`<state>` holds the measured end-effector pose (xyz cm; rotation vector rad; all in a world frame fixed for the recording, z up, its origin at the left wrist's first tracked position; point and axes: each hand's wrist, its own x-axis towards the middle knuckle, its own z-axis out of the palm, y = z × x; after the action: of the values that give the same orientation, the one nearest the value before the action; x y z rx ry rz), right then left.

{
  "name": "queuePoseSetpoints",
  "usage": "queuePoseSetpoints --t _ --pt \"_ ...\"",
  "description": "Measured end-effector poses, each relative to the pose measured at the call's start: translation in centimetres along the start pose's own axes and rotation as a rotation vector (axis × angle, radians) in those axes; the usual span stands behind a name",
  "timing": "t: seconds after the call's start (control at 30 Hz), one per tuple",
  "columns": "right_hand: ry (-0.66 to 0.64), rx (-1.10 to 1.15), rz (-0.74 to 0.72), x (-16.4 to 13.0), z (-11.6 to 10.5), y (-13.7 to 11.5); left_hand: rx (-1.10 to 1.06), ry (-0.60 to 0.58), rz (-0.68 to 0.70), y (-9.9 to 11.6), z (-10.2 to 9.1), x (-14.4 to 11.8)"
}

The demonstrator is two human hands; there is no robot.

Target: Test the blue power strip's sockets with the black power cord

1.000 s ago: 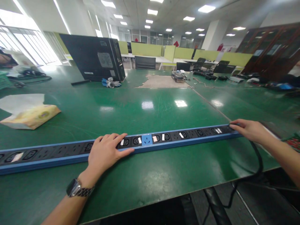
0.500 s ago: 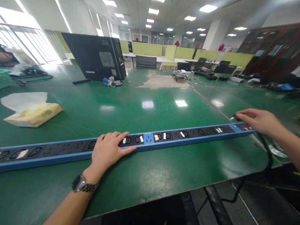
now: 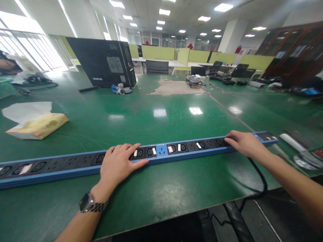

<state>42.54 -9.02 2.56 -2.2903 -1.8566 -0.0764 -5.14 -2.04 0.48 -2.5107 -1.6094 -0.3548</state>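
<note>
A long blue power strip (image 3: 185,155) with black sockets, a blue socket and several small white labels runs across the green table. My left hand (image 3: 121,164) lies over its middle, thumb and fingers spread along the near and far sides. Toward the strip's right part, my right hand (image 3: 241,142) has its fingers pinched at the sockets, holding a dark plug that is mostly hidden. A black cable (image 3: 261,178) hangs from under this hand and drops past the table's front edge. Whether the plug sits in a socket cannot be made out.
A tissue pack (image 3: 37,126) lies at the left. Farther back stand a black computer case (image 3: 101,64) and blue-white gloves (image 3: 121,89). Transparent wrapping (image 3: 306,159) lies at the right. Below the front edge, a black chair armrest (image 3: 236,222) shows.
My right hand has moved left along the power strip, from its right end to the sockets, bringing the cable with it. My left hand stays on the strip.
</note>
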Motion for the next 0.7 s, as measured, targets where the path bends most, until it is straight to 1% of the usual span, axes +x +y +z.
queuePoseSetpoints --t 0.07,0.1,0.17,0.2,0.23,0.27,0.3,0.33,0.37,0.43,0.53,0.7 --pt "0.030 0.004 0.054 -0.1 -1.3 -0.5 -0.008 -0.002 -0.001 0.0 0.0 0.0" --pt "0.083 0.008 0.096 -0.1 -2.3 -1.2 -0.011 -0.003 -0.001 0.1 0.0 0.0" --pt "0.191 0.041 0.153 -0.3 -4.1 -3.4 -0.014 0.002 0.003 0.1 0.0 0.0" --pt "0.211 0.079 0.150 -0.4 -4.8 -5.0 -0.014 0.006 0.004 0.1 0.0 0.0" --pt "0.150 0.132 0.109 -0.5 -5.2 -6.7 -0.013 0.011 0.005 0.0 0.1 0.0" --pt "0.053 0.193 0.051 -0.6 -5.3 -8.6 -0.013 0.014 0.005 0.0 0.1 -0.1" --pt "-0.041 0.231 -0.014 -0.7 -5.0 -10.5 -0.013 0.016 0.005 0.0 0.1 -0.1" --pt "-0.105 0.241 -0.059 -0.8 -4.4 -12.2 -0.014 0.017 0.005 0.0 0.1 -0.1" --pt "-0.138 0.228 -0.077 -0.8 -3.7 -13.6 -0.015 0.017 0.007 0.0 0.0 -0.2" --pt "-0.139 0.169 -0.075 -0.5 -2.0 -15.5 -0.019 0.020 0.009 0.0 0.0 -0.2" --pt "-0.101 0.060 -0.048 0.1 -0.6 -16.2 -0.020 0.024 0.009 0.0 0.0 -0.3" --pt "-0.128 -0.040 -0.026 0.1 -0.9 -15.7 -0.020 0.026 0.005 0.0 0.2 -0.1"
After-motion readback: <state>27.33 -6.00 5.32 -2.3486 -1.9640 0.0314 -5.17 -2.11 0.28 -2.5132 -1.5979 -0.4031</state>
